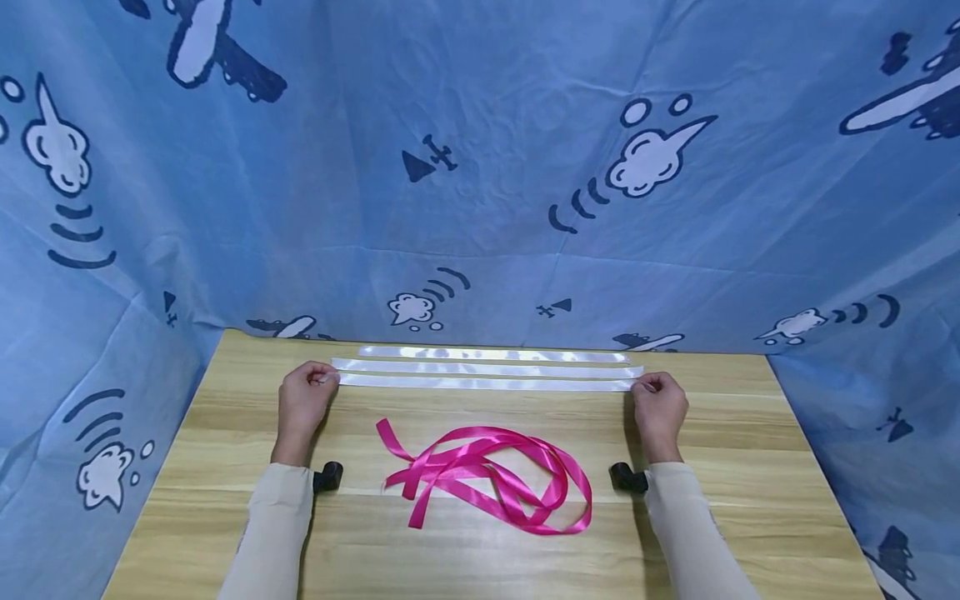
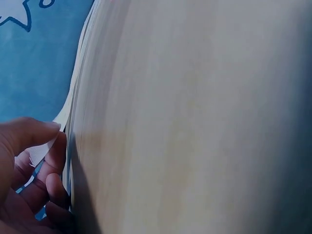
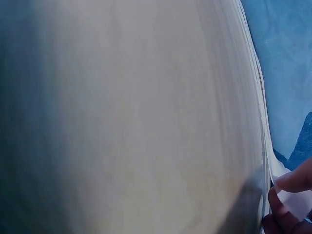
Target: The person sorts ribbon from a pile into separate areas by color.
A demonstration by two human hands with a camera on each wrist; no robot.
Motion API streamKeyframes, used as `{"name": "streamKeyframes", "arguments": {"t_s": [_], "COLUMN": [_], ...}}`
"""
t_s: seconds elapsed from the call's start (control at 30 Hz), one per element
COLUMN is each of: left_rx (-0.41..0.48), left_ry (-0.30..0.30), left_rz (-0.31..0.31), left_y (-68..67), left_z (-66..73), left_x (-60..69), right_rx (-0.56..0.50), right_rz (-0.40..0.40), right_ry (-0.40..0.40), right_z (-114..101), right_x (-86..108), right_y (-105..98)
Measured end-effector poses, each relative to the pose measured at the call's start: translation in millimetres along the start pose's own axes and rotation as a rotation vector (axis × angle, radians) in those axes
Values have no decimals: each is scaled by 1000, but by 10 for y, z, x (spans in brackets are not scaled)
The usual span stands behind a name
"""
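Observation:
Three white ribbon strips stretch side by side along the far part of the table. Both hands are at the ends of the nearest white ribbon (image 1: 487,383), which is pulled straight between them. My left hand (image 1: 306,407) pinches its left end between thumb and fingers; the ribbon's tip (image 2: 43,152) pokes out below the thumb in the left wrist view. At the other end my right hand (image 1: 660,412) pinches the ribbon, and its loose tip (image 3: 295,202) shows under the thumb in the right wrist view. Just beyond lie the middle white ribbon (image 1: 487,368) and the far white ribbon (image 1: 487,354).
A loosely looped pink ribbon (image 1: 517,492) lies on the wooden table (image 1: 480,571) between the forearms. Behind the table's far edge hangs a blue printed cloth (image 1: 480,208), which also covers both sides. Each wrist carries a small black camera.

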State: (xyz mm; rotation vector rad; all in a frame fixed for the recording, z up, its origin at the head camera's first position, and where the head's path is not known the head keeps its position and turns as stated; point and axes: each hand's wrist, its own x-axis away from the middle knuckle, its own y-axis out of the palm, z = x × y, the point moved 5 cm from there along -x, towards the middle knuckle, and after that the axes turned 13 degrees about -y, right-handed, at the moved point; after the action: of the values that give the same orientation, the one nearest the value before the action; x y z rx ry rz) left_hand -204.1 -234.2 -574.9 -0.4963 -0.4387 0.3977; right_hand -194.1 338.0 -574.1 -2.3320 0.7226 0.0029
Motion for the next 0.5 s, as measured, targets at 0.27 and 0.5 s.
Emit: {"name": "streamKeyframes", "arguments": {"t_s": [0.27,0.5], "left_rx": [-45,-73], "left_ry": [14,28], "left_rz": [-3,-4], "left_y": [-12,-8], "left_z": [45,51], "left_x": [-2,-16], "right_rx": [29,51], "right_rz": [0,-32], "right_ry": [-5,2], "right_z": [-22,-18], "right_x": [11,36], "right_y": [-34,-47]}}
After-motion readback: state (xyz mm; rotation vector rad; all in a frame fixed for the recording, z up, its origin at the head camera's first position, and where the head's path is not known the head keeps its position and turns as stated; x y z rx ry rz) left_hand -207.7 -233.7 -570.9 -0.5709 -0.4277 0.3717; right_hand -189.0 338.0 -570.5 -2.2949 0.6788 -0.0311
